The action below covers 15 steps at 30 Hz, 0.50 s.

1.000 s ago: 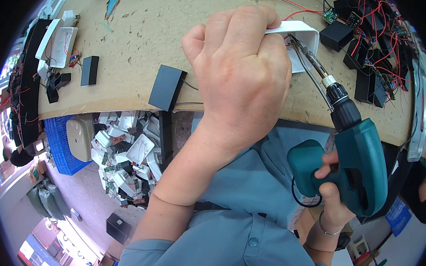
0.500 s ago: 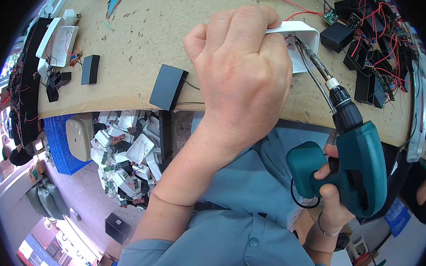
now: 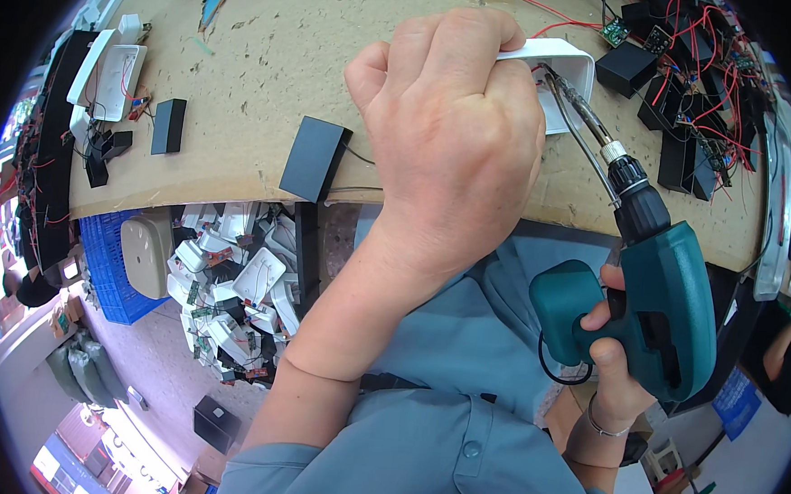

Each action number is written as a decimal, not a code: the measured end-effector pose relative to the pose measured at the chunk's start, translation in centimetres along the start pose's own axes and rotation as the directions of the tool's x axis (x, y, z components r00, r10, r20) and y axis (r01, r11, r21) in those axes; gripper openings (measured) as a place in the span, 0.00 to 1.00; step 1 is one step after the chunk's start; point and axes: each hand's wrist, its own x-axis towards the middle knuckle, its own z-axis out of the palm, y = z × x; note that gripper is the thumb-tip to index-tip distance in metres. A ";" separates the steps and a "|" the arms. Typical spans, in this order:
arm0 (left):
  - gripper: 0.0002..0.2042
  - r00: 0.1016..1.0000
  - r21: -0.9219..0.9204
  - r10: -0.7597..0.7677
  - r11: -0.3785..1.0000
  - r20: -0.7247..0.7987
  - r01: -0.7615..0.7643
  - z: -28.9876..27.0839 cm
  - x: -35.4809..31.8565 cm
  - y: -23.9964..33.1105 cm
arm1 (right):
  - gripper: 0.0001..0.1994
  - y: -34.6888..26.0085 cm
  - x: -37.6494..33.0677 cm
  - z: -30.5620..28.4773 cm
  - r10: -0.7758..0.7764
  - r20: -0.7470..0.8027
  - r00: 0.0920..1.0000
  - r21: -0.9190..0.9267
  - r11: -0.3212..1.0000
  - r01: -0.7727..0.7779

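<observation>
White plastic housing (image 3: 565, 72) sits where it did half a second ago, near the far edge of the workbench (image 3: 271, 67), with the left hand (image 3: 452, 133) still clamped over it, fingers curled tight around its top, and the drill bit still inside it. Right hand (image 3: 611, 351), below-right of the housing, grips the teal cordless drill (image 3: 655, 299), finger at the trigger, bit angled up-left. The left hand hides most of the housing; a black box (image 3: 315, 159) lies left of it, wired black modules (image 3: 685, 111) to its right.
</observation>
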 end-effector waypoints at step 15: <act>0.03 0.999 -0.074 -0.041 0.996 0.004 0.041 0.1 0.0 -0.4 | 0.36 1.4 -2.4 -1.8 -0.118 0.025 0.993 -0.078 0.990 0.119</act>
